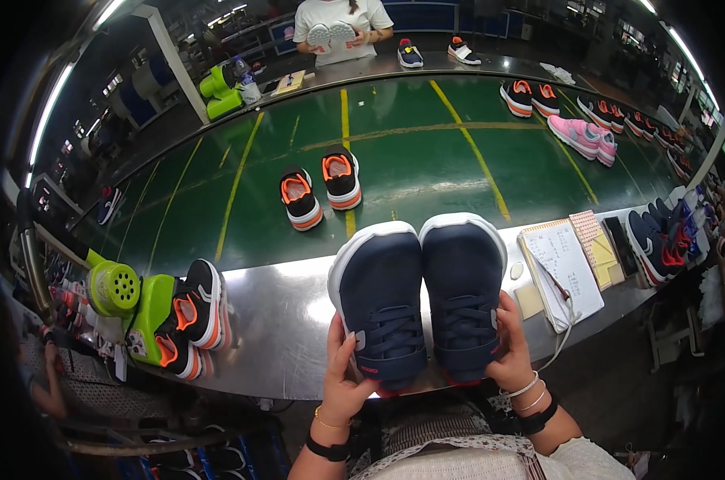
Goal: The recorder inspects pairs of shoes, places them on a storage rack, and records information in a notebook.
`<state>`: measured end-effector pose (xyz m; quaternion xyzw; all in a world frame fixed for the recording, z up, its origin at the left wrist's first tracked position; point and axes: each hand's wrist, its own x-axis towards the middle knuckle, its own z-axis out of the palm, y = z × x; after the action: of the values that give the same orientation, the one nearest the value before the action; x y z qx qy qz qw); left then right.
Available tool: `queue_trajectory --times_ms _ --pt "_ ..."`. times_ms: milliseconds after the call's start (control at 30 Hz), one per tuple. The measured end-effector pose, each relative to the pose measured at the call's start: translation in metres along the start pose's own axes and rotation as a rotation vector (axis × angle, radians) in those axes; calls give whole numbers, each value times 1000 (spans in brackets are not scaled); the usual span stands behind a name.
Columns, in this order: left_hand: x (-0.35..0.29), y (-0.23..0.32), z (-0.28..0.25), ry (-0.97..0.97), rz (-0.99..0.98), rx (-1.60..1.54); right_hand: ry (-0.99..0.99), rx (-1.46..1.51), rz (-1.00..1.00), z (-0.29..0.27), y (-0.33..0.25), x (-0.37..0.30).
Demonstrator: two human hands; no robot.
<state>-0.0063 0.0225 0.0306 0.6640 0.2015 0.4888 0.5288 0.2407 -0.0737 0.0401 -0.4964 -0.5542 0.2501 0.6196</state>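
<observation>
A pair of navy sneakers with white soles is held up before me, side by side, toes pointing away. My left hand [344, 372] grips the heel end of the left sneaker [382, 296] from its outer side. Around the right sneaker [465, 292] the fingers of my right hand [513, 348] close in the same way. Both shoes have dark laces and a strap low near the ankle. Beyond them, on the green conveyor belt [410, 172], stand a black-and-orange sneaker [300, 200] and its mate [342, 178].
A metal ledge [274, 320] runs along my side. Black-and-orange shoes [198, 308] stand there by a green machine [150, 316]. At right lie a notebook [562, 276], a phone [620, 246] and navy shoes [654, 240]. Pink shoes [582, 138] ride the belt; a person [342, 32] opposite holds shoes.
</observation>
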Motion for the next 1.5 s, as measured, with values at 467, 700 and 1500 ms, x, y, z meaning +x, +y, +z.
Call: queue_trajectory --times_ms 467,700,1500 --pt "11 42 14 121 24 853 116 -695 -8 4 -46 10" --pt "21 55 43 57 -74 1228 -13 -976 51 17 -67 20" --pt "54 15 -28 7 -796 -329 -141 255 784 -27 -11 52"
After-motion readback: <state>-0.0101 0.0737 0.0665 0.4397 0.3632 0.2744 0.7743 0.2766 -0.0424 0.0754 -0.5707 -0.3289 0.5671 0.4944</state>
